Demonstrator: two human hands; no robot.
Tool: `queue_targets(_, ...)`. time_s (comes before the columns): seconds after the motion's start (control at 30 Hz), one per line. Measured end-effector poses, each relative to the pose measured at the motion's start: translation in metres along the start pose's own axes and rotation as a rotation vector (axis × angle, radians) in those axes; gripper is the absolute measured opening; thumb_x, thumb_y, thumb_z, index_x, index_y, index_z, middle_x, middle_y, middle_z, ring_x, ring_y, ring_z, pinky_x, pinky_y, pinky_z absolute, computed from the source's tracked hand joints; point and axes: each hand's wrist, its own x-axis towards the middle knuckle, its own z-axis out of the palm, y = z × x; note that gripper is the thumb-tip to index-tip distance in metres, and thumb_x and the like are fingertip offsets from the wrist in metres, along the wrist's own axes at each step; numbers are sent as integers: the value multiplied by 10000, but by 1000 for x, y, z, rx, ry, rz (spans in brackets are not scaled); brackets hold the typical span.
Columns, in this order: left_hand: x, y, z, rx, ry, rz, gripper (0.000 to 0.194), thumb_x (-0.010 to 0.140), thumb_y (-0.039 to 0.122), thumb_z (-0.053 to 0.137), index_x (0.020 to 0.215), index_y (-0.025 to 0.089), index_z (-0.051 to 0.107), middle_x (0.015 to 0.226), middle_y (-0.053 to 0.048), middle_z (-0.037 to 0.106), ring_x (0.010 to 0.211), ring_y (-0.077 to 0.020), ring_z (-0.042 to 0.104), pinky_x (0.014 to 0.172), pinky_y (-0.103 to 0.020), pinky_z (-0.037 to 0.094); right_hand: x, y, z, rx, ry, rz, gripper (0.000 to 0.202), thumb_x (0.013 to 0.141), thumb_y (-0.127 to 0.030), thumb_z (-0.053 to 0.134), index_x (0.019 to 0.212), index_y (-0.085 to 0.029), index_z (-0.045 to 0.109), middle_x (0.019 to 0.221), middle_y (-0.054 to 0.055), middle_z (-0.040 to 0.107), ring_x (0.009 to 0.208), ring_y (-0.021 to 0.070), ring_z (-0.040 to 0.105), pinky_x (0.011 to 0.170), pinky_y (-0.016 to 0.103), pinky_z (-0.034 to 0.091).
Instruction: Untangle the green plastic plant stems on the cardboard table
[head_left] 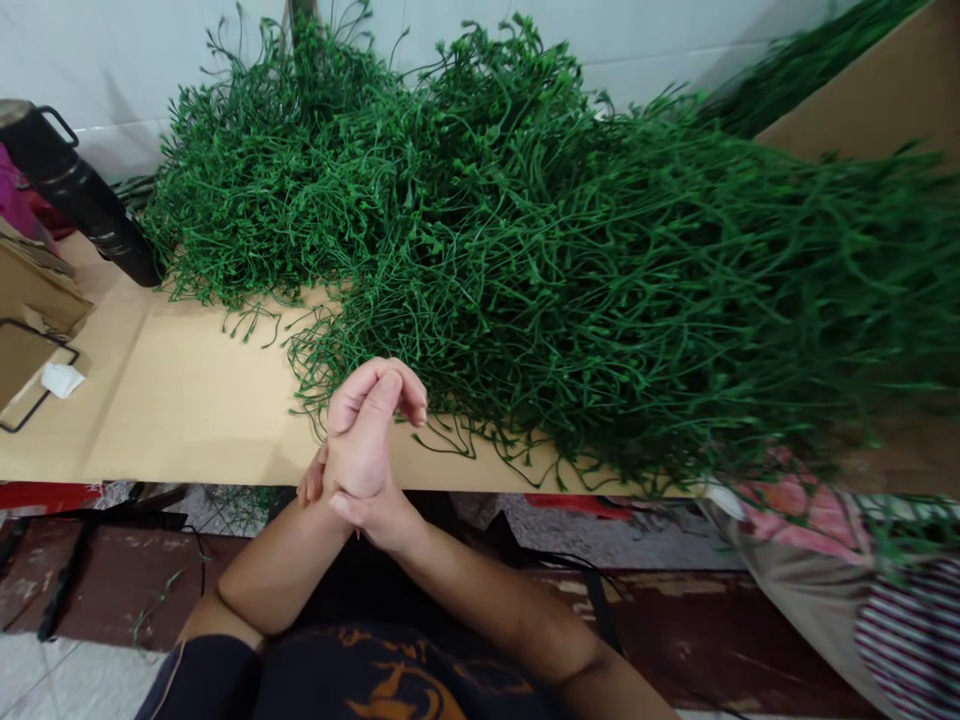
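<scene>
My left hand (369,425) is raised at the front edge of the table, its fingers curled over and its thumb lying along them; I see nothing held in it. My right hand (379,512) is wrapped around my left wrist. Just beyond both hands lies a big tangled heap of thin green stems (480,240) with small forked, bud-like tips, which look like artificial plant pieces. A few loose stems (450,440) stick out of the heap near my left hand.
Brown cardboard (202,400) covers the tabletop. A black flask (90,200) leans at the left, near a cardboard box (34,290) and a black wire frame (37,400). Another cardboard panel (885,90) rises at right. Someone in a striped garment (911,630) sits at lower right.
</scene>
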Motion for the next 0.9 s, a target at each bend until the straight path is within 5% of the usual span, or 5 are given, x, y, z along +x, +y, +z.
queue_targets(0.17,6,-8,-15,682,-211,353,219,910,211,439,725,172,549,666,-5,553,631,-96,495,609,-257,386,-1,3,13,76,186,15,288,707,-435,689,781,-188,562,791,26,601,745,140,582,734,320,503)
queue_targets(0.27,5,-2,-16,769,-356,375,178,899,210,457,761,171,561,696,-17,583,670,-112,517,644,-281,390,-5,1,18,50,213,27,249,715,-400,692,804,-198,578,814,20,608,773,140,593,770,319,505)
queue_targets(0.47,0,8,-7,185,-57,-31,273,932,313,434,727,188,565,676,1,512,643,-93,481,621,-238,393,-4,-7,17,137,138,194,409,532,-408,821,788,-168,610,752,19,640,717,139,610,744,312,521)
queue_targets(0.73,11,8,-7,-544,4,-527,295,899,262,397,619,166,393,581,35,259,497,-61,300,495,-186,320,4,6,12,595,-170,216,448,572,-382,795,928,-187,605,856,19,664,804,138,632,799,280,500)
queue_targets(0.9,14,11,-8,-804,127,-595,300,911,239,330,621,165,351,595,44,197,482,-51,266,470,-154,307,2,18,12,583,-236,188,486,552,-378,804,955,-180,619,841,18,659,809,131,623,805,272,484)
